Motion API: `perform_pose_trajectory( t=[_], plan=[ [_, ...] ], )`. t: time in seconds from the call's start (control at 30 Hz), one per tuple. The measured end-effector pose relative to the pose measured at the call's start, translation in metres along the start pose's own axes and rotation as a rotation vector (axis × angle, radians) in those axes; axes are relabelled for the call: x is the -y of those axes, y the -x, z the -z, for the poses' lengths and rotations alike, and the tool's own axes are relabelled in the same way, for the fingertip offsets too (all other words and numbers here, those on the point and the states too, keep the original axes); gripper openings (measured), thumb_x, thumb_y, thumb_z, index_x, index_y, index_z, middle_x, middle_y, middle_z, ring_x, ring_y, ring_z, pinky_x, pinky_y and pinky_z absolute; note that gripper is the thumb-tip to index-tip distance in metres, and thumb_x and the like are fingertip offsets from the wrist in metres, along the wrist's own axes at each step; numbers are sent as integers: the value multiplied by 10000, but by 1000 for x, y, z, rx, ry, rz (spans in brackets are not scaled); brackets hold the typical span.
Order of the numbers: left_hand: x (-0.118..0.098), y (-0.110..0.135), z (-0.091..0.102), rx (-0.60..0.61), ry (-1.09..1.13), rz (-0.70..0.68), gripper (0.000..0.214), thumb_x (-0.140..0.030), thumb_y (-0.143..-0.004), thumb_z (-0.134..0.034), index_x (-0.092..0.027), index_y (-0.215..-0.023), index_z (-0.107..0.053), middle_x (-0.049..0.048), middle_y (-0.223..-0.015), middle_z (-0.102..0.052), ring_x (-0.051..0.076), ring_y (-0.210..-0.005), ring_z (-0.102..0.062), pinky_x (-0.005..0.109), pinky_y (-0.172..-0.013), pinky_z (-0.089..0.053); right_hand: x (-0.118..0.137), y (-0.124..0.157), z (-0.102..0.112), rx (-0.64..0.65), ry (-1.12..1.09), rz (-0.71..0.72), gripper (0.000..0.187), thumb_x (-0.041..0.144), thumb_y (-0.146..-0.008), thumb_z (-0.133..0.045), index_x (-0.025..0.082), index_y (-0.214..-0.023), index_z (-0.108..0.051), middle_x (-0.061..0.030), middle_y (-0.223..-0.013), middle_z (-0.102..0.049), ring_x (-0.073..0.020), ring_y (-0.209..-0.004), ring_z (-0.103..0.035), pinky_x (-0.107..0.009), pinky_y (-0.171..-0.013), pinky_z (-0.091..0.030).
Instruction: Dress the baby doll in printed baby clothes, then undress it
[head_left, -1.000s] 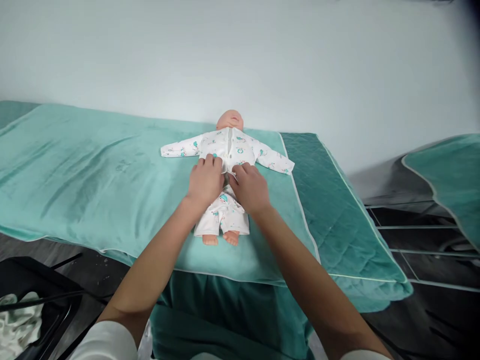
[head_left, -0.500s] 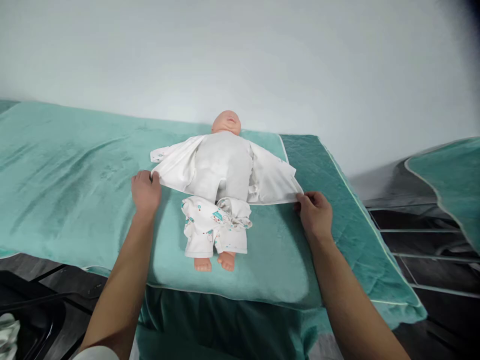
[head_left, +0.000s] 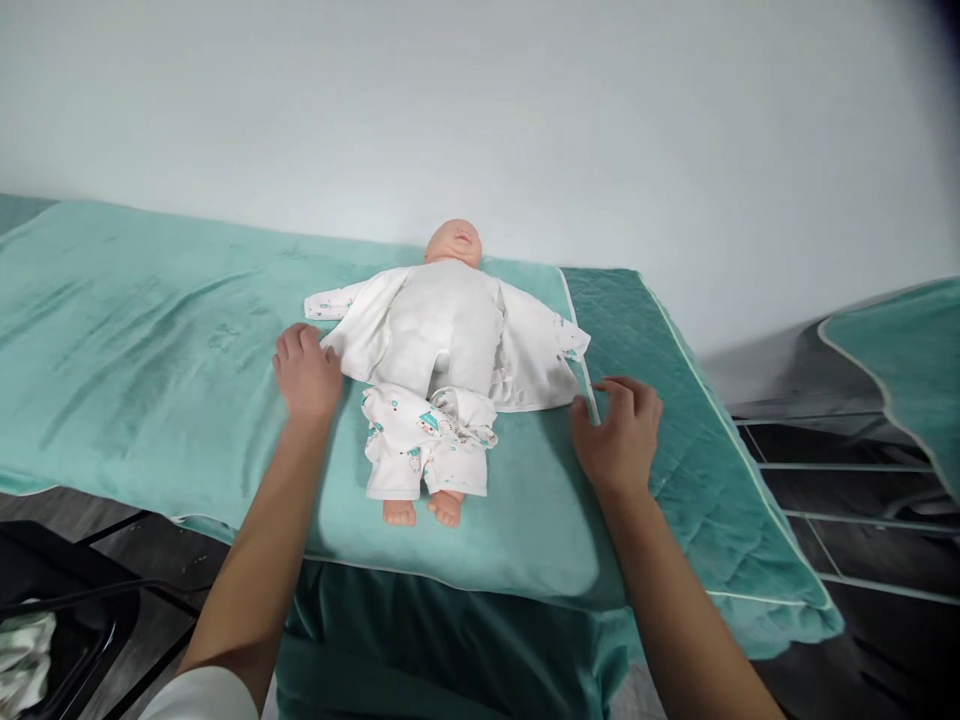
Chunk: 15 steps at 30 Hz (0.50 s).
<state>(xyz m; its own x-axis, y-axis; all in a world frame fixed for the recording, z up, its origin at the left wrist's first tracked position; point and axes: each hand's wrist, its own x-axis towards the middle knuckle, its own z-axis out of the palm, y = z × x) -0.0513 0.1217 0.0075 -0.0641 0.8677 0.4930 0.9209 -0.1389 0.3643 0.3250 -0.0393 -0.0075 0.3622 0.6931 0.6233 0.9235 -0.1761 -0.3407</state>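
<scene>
A baby doll (head_left: 448,300) lies on its back, its cloth torso bare between the spread fronts of a white printed baby shirt (head_left: 536,345). Both of its arms are inside the sleeves. Printed baby pants (head_left: 427,440) are bunched around its lower legs, and the feet stick out below. My left hand (head_left: 307,370) rests beside the shirt's left front corner, fingers apart, the thumb close to the hem; whether it touches the cloth I cannot tell. On the other side my right hand (head_left: 619,430) is open just past the shirt's right corner, holding nothing.
Under the doll is a teal plush cover (head_left: 172,380) on a bed, with a quilted darker part (head_left: 690,480) at right. A pale wall (head_left: 480,110) stands behind. At lower left is a black tray (head_left: 90,610) with cloth in it; a metal rack (head_left: 847,467) is at right.
Both hands have let go of the shirt's corners. The fronts have dropped inward, and the sleeve on the right now shows. My left hand has shifted slightly inward; my right fingers have spread.
</scene>
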Motion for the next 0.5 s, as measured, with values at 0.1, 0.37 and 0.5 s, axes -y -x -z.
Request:
perform_pose_trajectory(
  t=[0.1, 0.37, 0.5],
  plan=[
    [-5, 3, 0, 61, 145, -291, 249, -261, -968, -520, -167, -1142, -669, 161, -1285, -673, 332, -1245, -556, 470, -1006, -406, 31, -5, -4, 66, -149, 282, 170, 255, -972, -535, 189, -1092, -635, -164, -1203, -668, -296, -1139, -601, -444, -985, -481],
    [-11, 8, 4, 315, 232, -607, 333, -333, -1018, -490, -203, -785, -689, 63, -847, -711, 221, -881, -557, 387, -795, -347, 80, -17, -34, 482, -127, 374, 179, 199, -949, -509, 200, -786, -583, -81, -795, -664, -224, -720, -581, -344, -625, -331],
    [-11, 7, 5, 321, 183, -587, 415, -368, -1017, -500, -195, -655, -606, 62, -783, -677, 221, -841, -518, 387, -748, -303, 73, -12, -32, 506, -163, 320, 208, 247, -968, -498, 196, -804, -614, -62, -768, -673, -212, -716, -607, -326, -628, -312]
  ],
)
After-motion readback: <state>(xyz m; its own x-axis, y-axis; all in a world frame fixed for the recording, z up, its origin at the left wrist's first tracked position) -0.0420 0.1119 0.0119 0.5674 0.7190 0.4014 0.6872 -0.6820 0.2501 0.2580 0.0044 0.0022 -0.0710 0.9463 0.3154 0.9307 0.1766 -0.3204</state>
